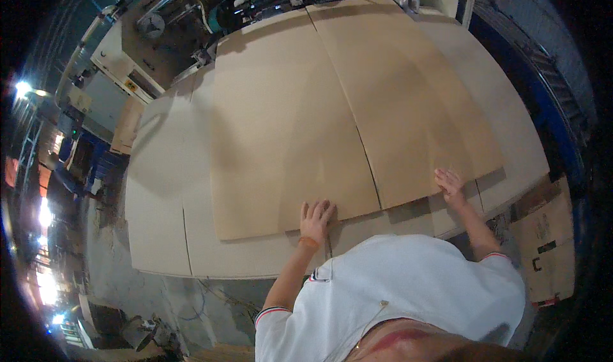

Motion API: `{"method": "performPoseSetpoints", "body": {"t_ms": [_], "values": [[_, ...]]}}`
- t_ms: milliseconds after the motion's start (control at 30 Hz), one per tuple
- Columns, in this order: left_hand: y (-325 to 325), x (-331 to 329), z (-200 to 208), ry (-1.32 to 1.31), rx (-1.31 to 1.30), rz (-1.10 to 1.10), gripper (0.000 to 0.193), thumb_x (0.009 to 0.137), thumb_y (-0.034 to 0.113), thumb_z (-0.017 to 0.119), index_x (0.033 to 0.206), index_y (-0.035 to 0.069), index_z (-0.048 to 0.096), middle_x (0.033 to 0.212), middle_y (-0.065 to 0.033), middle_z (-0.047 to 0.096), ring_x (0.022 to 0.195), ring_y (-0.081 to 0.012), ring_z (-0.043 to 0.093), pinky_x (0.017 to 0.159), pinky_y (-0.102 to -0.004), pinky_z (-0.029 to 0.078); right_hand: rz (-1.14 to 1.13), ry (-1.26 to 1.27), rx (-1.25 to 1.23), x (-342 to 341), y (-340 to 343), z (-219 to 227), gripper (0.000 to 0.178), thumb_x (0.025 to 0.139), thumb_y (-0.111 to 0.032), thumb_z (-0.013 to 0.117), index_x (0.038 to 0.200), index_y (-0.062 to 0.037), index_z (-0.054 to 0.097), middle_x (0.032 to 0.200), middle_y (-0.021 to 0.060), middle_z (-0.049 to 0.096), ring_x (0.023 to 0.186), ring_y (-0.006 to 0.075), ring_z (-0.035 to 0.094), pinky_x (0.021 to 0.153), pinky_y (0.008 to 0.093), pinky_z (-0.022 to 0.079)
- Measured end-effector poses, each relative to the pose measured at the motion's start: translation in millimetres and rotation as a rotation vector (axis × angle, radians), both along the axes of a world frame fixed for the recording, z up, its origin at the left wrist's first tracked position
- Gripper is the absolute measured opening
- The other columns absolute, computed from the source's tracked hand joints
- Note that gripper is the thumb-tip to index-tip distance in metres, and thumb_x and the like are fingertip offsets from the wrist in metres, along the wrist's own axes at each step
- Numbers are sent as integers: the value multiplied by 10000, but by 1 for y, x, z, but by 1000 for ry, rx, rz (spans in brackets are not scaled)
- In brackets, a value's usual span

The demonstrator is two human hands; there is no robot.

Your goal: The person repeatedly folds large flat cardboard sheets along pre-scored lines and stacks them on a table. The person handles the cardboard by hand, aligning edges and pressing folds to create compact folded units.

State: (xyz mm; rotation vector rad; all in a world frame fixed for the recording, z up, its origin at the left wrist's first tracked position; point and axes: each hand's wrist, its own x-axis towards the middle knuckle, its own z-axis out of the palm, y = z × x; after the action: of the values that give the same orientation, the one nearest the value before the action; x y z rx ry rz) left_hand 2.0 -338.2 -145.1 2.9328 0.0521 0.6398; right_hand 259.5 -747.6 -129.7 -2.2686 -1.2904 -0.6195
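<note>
A large brown cardboard sheet [287,126] lies over wider, paler cardboard [156,189], with a dark straight slit or seam running down it from the far edge to the near edge. My left hand [315,218] rests palm down at its near edge, fingers spread on the surface; an orange band circles that wrist. Farther right, my right hand [449,183] lies across the same edge with its fingers on top, slightly bent. Shadows beneath the near edge on the right suggest a small gap between the sheet and the cardboard below.
Machinery with rods and rollers [255,1] stands along the far edge. Blue metal framing [543,100] runs down the right side, above a cardboard box [543,247]. At far left another person [64,173] is near blue equipment. Concrete floor [153,298] shows at lower left.
</note>
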Motion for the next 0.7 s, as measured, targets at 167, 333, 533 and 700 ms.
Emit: {"method": "performPoseSetpoints", "body": {"t_ms": [167, 333, 533, 700], "values": [[23, 14, 17, -199, 73, -68, 556, 670, 455, 691, 1169, 225, 607, 1131, 1, 607, 1029, -191, 576, 1057, -590, 267, -26, -43, 119, 8, 27, 28, 251, 767, -10, 609, 1000, -100, 640, 1205, 69, 622, 1116, 284, 588, 971, 450, 425], [69, 44, 43, -238, 162, -30, 544, 686, 525, 671, 1132, 218, 616, 1120, 14, 613, 1010, -191, 579, 1090, -594, 203, -48, -41, 205, 52, 60, 77, 288, 798, -178, 624, 1075, -101, 626, 1187, 72, 628, 1102, 308, 589, 990, 445, 417], [74, 46, 51, 14, 90, 72, 666, 658, 514, 707, 1235, 219, 551, 1298, -3, 518, 1199, -221, 469, 1094, -614, 179, -187, 198, -200, 29, 73, 57, 634, 785, -268, 678, 1349, -120, 427, 1456, 93, 349, 1355, 339, 279, 1103, 502, 232], [124, 13, 17, 121, 130, 264, 728, 655, 582, 682, 1271, 230, 517, 1369, -6, 466, 1272, -233, 416, 1090, -634, 152, -512, 383, -284, 10, 75, 14, 776, 787, -309, 693, 1438, -144, 304, 1545, 106, 145, 1416, 370, 82, 1129, 559, 23]]}}
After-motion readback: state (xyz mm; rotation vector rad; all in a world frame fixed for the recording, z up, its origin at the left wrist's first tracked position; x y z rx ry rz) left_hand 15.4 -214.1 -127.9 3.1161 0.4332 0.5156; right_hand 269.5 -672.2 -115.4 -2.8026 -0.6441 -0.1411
